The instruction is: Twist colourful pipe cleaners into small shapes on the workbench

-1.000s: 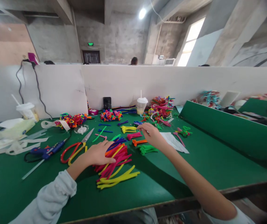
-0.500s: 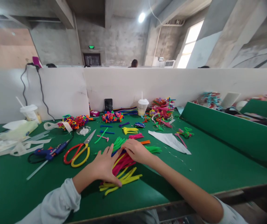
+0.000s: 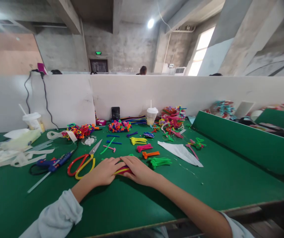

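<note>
My left hand (image 3: 105, 171) and my right hand (image 3: 137, 170) meet over a bunch of loose pipe cleaners (image 3: 123, 170) on the table, both closed around it. Red and yellow stems show between the fingers; the palms hide most of the bunch, and a bit of green peeks out behind. Close to my right hand lie small bundles with curled ends: green (image 3: 160, 162), orange (image 3: 151, 154), pink (image 3: 144, 147) and yellow (image 3: 138, 140). Scissors with red and yellow handles (image 3: 85, 162) rest beside my left hand.
A blue glue gun (image 3: 55, 162) with its stick lies at left, near plastic wrappers (image 3: 13, 148). Lidded cups (image 3: 152, 115), a phone (image 3: 115, 113) and a colourful heap (image 3: 172, 120) stand along the white partition. White paper (image 3: 180, 153) and a green divider (image 3: 243, 142) are at right.
The spread pipe cleaners are now gathered between both hands; the yellow ones in front have been drawn in. My left hand has closed and moved up, my right hand slightly down.
</note>
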